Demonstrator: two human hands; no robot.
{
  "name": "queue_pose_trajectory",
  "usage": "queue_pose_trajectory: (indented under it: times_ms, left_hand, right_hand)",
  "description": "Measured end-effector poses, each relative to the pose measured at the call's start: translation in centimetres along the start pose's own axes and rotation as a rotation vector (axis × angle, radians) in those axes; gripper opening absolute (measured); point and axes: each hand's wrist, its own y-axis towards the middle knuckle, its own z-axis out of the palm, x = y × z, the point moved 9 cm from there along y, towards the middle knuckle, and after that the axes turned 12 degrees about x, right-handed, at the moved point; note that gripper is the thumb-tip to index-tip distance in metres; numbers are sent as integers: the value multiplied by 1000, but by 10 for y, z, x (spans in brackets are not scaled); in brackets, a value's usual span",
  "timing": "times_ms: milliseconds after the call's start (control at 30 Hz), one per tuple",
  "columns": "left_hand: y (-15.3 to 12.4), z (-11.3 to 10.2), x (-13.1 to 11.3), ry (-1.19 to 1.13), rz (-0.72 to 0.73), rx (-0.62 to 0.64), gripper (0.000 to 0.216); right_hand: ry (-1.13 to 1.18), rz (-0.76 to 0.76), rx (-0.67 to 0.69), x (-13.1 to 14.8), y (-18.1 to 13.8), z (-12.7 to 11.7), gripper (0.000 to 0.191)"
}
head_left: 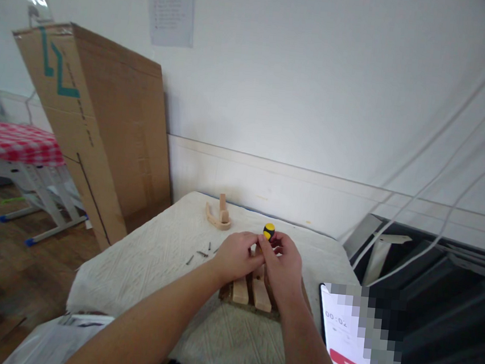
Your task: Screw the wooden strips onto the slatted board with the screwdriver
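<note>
A short screwdriver (269,229) with a yellow and black handle pokes up between my hands, its shaft hidden. My right hand (286,260) has its fingers closed around the handle. Close against it, my left hand (237,256) is closed too, thumb and fingers pinched; what it grips is hidden. Under both hands lie pale wooden pieces, one flat block (240,290) and another wooden strip (261,297), on a dark brownish board (226,295). Several loose screws (202,253) lie left of my left hand. A curved wooden piece (218,217) rests farther back.
The table has a cream textured cloth (130,274). A phone (347,341) with a lit screen lies at its right. A tall cardboard box (115,124) stands at the left. White cables (436,166) hang on the right, and a wall (302,96) is behind.
</note>
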Motion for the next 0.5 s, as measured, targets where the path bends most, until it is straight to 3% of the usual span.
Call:
queue_pose_trajectory:
  times_ms: [200,500]
  left_hand:
    - [0,-2,-1,-51,10,-18,15]
    - [-1,-2,2,4,-2,-46,9]
  right_hand:
    - [-39,-5,19,3,-1,0,39]
    - [-42,10,-38,-2,2,-2,33]
